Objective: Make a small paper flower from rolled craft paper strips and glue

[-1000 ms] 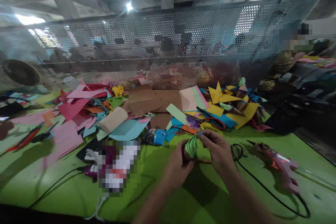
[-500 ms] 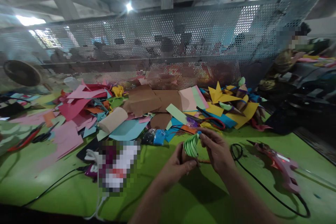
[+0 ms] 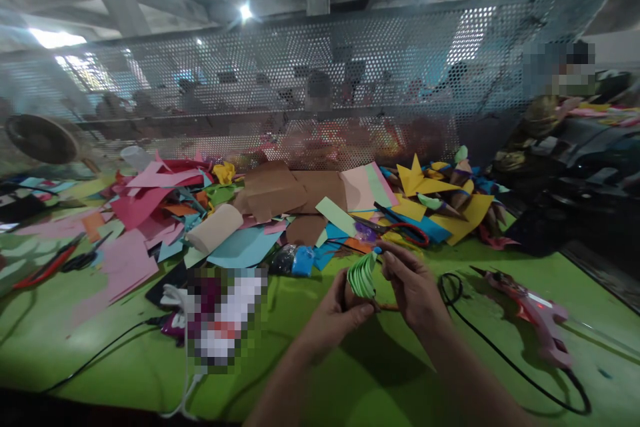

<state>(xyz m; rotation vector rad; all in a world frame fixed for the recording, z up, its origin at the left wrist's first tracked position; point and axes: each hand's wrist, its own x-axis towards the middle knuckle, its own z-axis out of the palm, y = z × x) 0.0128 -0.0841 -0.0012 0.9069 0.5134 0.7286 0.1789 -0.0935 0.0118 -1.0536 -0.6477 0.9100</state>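
Observation:
Over the green table (image 3: 280,360), my left hand (image 3: 345,310) is wrapped round a small brown cone-shaped piece (image 3: 356,301) with green paper strips (image 3: 362,276) fanned over its top. My right hand (image 3: 411,278) is closed at the tip of the piece, beside a tiny blue bit (image 3: 377,251) on it; fingertips and thumb come together there. Something thin and orange-brown (image 3: 390,307) runs between the hands. To the right lies a pink glue gun (image 3: 537,317) with a black cord.
Coloured paper, a brown stack (image 3: 275,192), a beige roll (image 3: 216,228) and red-handled scissors (image 3: 413,233) lie behind my hands. Red-handled pliers (image 3: 50,267) are at left. A perforated metal screen (image 3: 260,93) stands behind; a person (image 3: 543,113) is at far right.
The green-topped piece has tilted slightly left. My right hand's fingertips have shifted a little up and left with its tip. My left hand keeps its hold.

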